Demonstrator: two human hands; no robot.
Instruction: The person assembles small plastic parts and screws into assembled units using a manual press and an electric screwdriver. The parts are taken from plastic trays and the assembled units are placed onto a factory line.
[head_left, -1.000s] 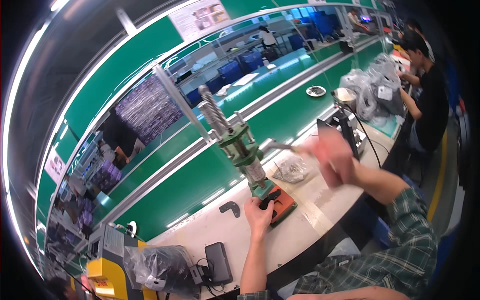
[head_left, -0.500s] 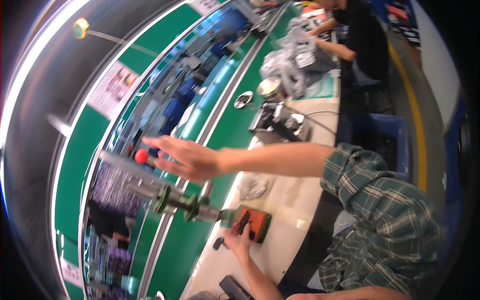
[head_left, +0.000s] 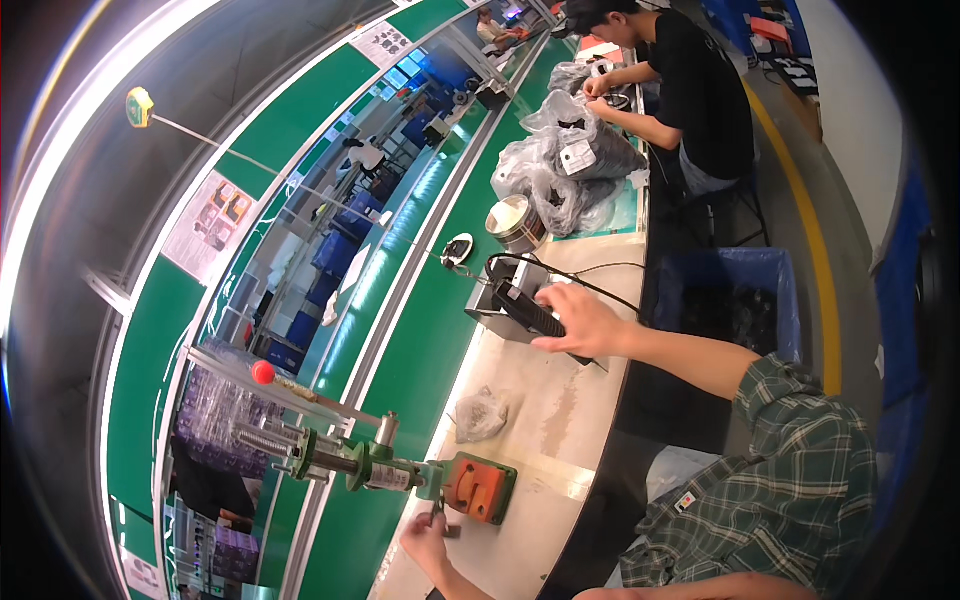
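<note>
My right hand [head_left: 592, 322] curls its thumb and fingers around a black corded handheld tool [head_left: 528, 308], shaped like an electric screwdriver. That tool lies across a grey metal box [head_left: 487, 309]. Lower down, beside the press, my left hand [head_left: 426, 540] pinches a small dark part [head_left: 438, 512] whose kind is too small to make out. Just by those fingers stands an orange fixture block [head_left: 476, 488] on a green base. Over it reaches a green and silver hand press [head_left: 365, 465], whose lever ends in a red ball knob [head_left: 263, 372].
A crumpled clear plastic bag [head_left: 481, 414] lies on the white bench top [head_left: 560, 415]. Beyond the metal box are a round tin [head_left: 517, 228] and several grey bags of parts [head_left: 565, 160]. A co-worker [head_left: 700, 95] sits farther along. A blue bin [head_left: 785, 300] stands beside the bench.
My right hand has left the press lever's red knob and come to the black corded tool. My left hand has drawn off the orange fixture, where a black part showed before. The view has shifted.
</note>
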